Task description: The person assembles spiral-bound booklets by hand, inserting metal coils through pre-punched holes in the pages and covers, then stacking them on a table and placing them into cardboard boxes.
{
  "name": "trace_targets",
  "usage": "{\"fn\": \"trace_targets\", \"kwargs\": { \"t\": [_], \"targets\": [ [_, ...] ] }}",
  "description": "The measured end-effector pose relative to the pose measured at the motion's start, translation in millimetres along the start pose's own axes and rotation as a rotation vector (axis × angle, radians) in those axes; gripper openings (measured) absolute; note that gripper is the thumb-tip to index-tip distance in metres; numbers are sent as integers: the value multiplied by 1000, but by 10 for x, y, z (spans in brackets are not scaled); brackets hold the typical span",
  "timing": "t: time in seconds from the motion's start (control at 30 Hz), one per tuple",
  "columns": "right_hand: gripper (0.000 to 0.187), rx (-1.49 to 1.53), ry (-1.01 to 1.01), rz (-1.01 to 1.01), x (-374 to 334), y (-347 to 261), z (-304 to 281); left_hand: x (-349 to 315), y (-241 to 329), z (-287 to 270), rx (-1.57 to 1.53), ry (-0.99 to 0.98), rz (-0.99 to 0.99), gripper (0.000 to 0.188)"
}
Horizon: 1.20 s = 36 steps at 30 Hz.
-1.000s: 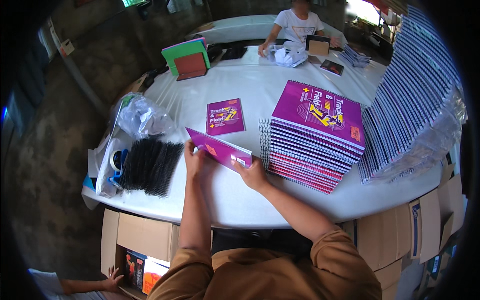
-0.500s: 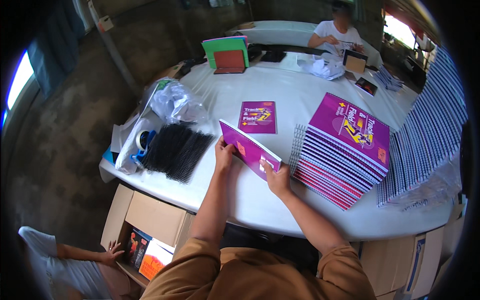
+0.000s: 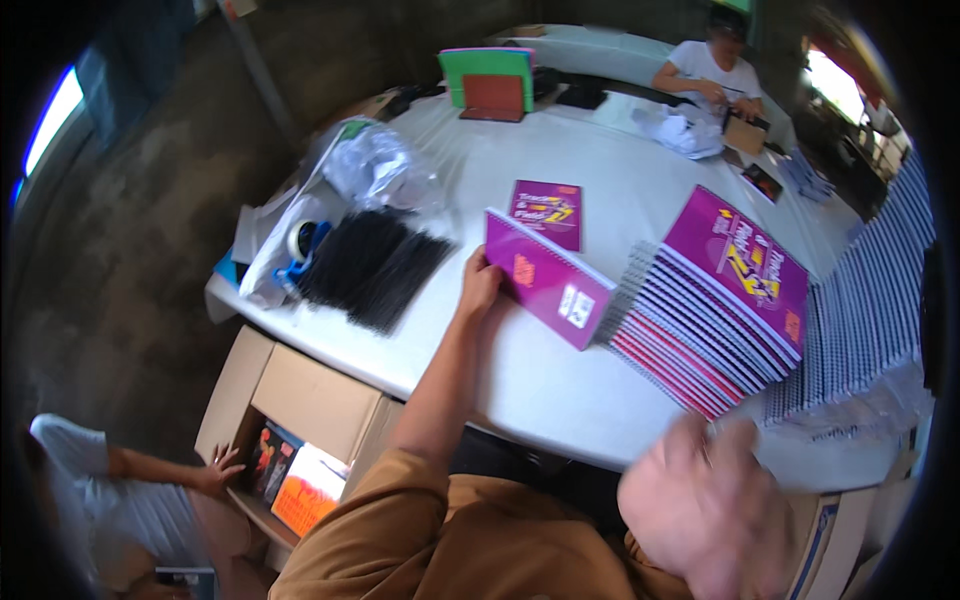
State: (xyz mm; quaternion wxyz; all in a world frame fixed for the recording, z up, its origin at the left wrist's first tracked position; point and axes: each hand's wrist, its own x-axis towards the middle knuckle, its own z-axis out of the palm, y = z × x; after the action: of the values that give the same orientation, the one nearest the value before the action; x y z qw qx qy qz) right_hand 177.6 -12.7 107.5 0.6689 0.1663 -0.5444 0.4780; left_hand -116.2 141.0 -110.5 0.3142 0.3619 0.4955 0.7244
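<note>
My left hand (image 3: 482, 284) grips a thin purple booklet (image 3: 540, 272) by its left end, fingers behind and thumb in front. The booklet is tilted above the table, its back cover with a white label turned toward me. Just behind it lies a purple cover (image 3: 547, 212), flat on the tabletop. Raised close to the camera at the lower right, my right hand (image 3: 705, 500) is smeared by motion and clear of the booklet; its fingers cannot be made out. To the right rises a tall stack of spiral-bound purple notebooks (image 3: 735, 255).
Black binding coils (image 3: 375, 270) lie in a heap on the left, beside a tape dispenser (image 3: 300, 245) and crumpled clear plastic (image 3: 380, 170). More spiral-bound books (image 3: 860, 290) tower at the right. An open cardboard box (image 3: 315, 385) holds books; one person sits beside it, another across the table.
My right hand has let go of the booklet and swung back toward the camera. My left hand still holds the booklet, now turned with more of its back cover showing. The view has shifted.
</note>
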Motion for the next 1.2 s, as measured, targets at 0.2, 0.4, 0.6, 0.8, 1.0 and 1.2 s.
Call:
{"fn": "trace_targets", "kwargs": {
  "t": [0.2,0.4,0.6,0.8,1.0,1.2],
  "targets": [
    [13,712,-45,99,129,29,182,23,-10,-5,-31,-15,-11,29],
    [13,658,-135,320,65,523,138,-11,59,-74,-24,-9,-10,29],
    [26,526,70,509,150,1540,-698,8,5,-103,28,-49,-7,35],
    [31,557,70,284,580,1398,-896,-13,10,-82,9,-52,-34,35],
    [34,493,31,210,675,1133,-1083,-55,93,-46,19,15,-27,29],
    [37,379,76,187,729,1003,-1168,-56,109,-64,49,-12,-49,33]
  ]
}}
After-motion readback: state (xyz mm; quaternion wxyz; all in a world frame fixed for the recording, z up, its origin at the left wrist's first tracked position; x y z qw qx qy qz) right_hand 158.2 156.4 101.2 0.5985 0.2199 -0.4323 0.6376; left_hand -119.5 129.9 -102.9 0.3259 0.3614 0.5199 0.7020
